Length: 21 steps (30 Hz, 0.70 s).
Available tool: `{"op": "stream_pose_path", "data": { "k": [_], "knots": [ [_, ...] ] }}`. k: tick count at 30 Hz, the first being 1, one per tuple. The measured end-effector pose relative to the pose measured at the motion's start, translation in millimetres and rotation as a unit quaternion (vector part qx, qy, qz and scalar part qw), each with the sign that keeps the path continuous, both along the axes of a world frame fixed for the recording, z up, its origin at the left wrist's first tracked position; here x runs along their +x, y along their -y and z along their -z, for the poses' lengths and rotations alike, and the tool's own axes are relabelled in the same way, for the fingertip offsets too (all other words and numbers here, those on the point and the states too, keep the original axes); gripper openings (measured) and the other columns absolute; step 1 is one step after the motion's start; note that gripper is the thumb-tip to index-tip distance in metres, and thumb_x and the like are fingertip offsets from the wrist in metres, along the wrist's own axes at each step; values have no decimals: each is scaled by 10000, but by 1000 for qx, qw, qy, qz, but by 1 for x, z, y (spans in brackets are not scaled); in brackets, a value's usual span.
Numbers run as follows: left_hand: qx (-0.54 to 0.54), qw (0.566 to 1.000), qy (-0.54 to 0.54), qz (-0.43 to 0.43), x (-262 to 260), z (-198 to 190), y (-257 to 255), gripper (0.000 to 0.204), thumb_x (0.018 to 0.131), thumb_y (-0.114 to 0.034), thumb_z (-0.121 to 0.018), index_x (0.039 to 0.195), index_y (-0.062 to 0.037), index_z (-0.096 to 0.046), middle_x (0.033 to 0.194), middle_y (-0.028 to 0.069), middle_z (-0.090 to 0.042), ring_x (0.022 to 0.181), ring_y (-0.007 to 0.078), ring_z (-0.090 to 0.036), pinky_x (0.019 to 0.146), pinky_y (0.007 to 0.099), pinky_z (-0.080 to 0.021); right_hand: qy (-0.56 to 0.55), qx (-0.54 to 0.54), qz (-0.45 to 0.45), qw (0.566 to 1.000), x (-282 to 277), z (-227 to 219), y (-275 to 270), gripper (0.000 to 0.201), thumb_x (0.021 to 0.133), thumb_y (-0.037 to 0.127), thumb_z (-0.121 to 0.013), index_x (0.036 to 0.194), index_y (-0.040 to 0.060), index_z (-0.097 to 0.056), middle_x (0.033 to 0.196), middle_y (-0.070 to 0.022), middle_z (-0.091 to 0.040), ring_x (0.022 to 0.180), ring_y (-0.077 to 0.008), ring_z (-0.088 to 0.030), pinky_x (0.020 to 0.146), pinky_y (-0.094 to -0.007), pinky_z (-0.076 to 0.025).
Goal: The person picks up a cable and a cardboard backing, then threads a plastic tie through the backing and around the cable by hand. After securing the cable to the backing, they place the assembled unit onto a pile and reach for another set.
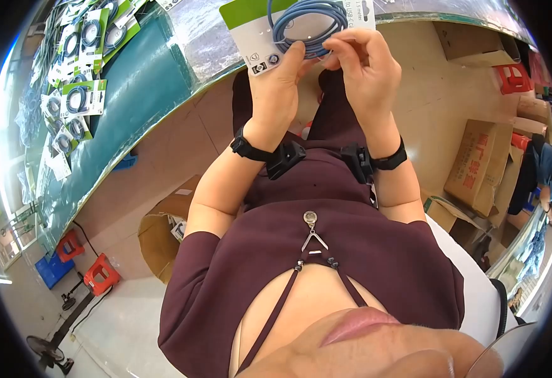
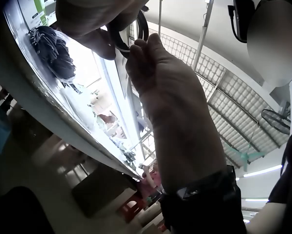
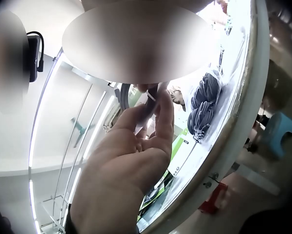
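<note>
A white and green packaging card [image 1: 254,34] with a coiled blue cable [image 1: 307,22] on it is held up in front of me. My left hand [image 1: 291,57] grips the card's lower edge, thumb on the coil. Close beside it, my right hand [image 1: 339,53] pinches the coil's lower loops. In the left wrist view the cable [image 2: 138,29] shows as a dark loop at the left hand's fingertips [image 2: 143,48]. The right wrist view shows my right hand [image 3: 155,105] pinching a thin pale piece next to the cable; what it is I cannot tell.
A long table with a green mat [image 1: 143,88] carries several packaged cables [image 1: 80,94] on the left. A clear bag of dark cables [image 3: 204,105] lies on the table edge. Cardboard boxes [image 1: 477,164], red stools [image 1: 102,274] and a floor fan [image 1: 46,349] stand on the floor.
</note>
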<state>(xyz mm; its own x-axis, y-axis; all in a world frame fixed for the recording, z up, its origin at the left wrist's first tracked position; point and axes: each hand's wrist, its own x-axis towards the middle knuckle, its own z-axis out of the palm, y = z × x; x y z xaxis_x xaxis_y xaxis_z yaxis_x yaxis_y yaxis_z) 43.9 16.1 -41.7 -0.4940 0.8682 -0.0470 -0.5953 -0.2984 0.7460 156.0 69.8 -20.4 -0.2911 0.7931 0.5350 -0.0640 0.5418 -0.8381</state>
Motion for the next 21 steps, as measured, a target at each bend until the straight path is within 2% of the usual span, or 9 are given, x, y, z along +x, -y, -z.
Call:
{"op": "stream_pose_path", "data": {
  "k": [3, 7, 9, 10, 12, 13, 16, 18, 21],
  "knots": [
    [1, 1000, -11, -9, 1, 3, -3, 267, 878, -15, -591, 1141, -24, -545, 1042, 60, -630, 887, 154, -635, 731, 289, -553, 19, -19, 19, 999, -5, 2, -7, 87, 883, 3, -609, 961, -8, -572, 805, -69, -668, 651, -85, -613, 591, -207, -503],
    [1, 999, -31, -35, 5, 6, -5, 244, 870, -18, -607, 1110, -15, -567, 1003, 56, -643, 850, 141, -637, 718, 275, -543, 54, 65, 41, 996, -4, 13, -8, 76, 842, 3, -652, 909, -5, -616, 794, -54, -663, 640, -94, -609, 579, -215, -492],
    [0, 998, -39, -43, 5, 9, -7, 232, 867, -21, -614, 1096, -11, -577, 983, 53, -649, 833, 132, -638, 711, 266, -537, 125, 126, 74, 981, -2, 8, -6, 71, 808, -3, -672, 865, 5, -630, 763, -62, -643, 624, -132, -606, 566, -237, -482],
    [1, 995, -78, -57, 5, 12, -7, 215, 864, -28, -624, 1075, -10, -590, 956, 45, -653, 813, 118, -632, 701, 254, -527, 160, 156, 91, 970, -1, 5, -5, 71, 790, -6, -682, 843, 10, -637, 747, -66, -633, 616, -151, -604, 560, -248, -477],
    [4, 984, -155, -83, 5, 18, -9, 182, 858, -41, -643, 1034, -6, -615, 902, 30, -660, 774, 90, -619, 680, 231, -506, 173, 170, 102, 965, 1, -1, -4, 85, 777, -5, -685, 846, 15, -640, 740, -73, -622, 620, -175, -600, 563, -263, -477],
    [4, 984, -155, -82, 5, 19, -9, 182, 858, -41, -643, 1034, -6, -615, 902, 30, -660, 774, 90, -619, 680, 231, -506, 185, 184, 111, 959, 2, -3, -3, 100, 764, -4, -689, 850, 20, -643, 732, -79, -610, 625, -200, -596, 567, -279, -476],
    [-23, 977, -201, -60, 0, 21, -8, 375, 874, 34, -582, 1229, -8, -468, 1123, 95, -586, 987, 177, -610, 810, 311, -562, 204, 215, 126, 947, 3, -7, -5, 114, 752, 1, -691, 855, 26, -647, 725, -86, -596, 636, -234, -592, 578, -303, -477],
    [-24, 973, -220, -61, -2, 22, -8, 376, 875, 31, -586, 1230, -4, -466, 1123, 98, -586, 986, 177, -610, 812, 310, -561, 217, 245, 135, 935, 4, -8, -6, 111, 756, 7, -686, 858, 29, -648, 727, -87, -592, 651, -253, -589, 592, -319, -482],
    [-24, 964, -257, -63, -2, 24, -9, 379, 875, 24, -592, 1230, 2, -463, 1123, 103, -585, 984, 176, -611, 818, 309, -560, 227, 230, 127, 938, 4, -9, -5, 109, 758, 12, -683, 860, 32, -651, 741, -86, -600, 673, -257, -595, 609, -327, -486]
  ]
}}
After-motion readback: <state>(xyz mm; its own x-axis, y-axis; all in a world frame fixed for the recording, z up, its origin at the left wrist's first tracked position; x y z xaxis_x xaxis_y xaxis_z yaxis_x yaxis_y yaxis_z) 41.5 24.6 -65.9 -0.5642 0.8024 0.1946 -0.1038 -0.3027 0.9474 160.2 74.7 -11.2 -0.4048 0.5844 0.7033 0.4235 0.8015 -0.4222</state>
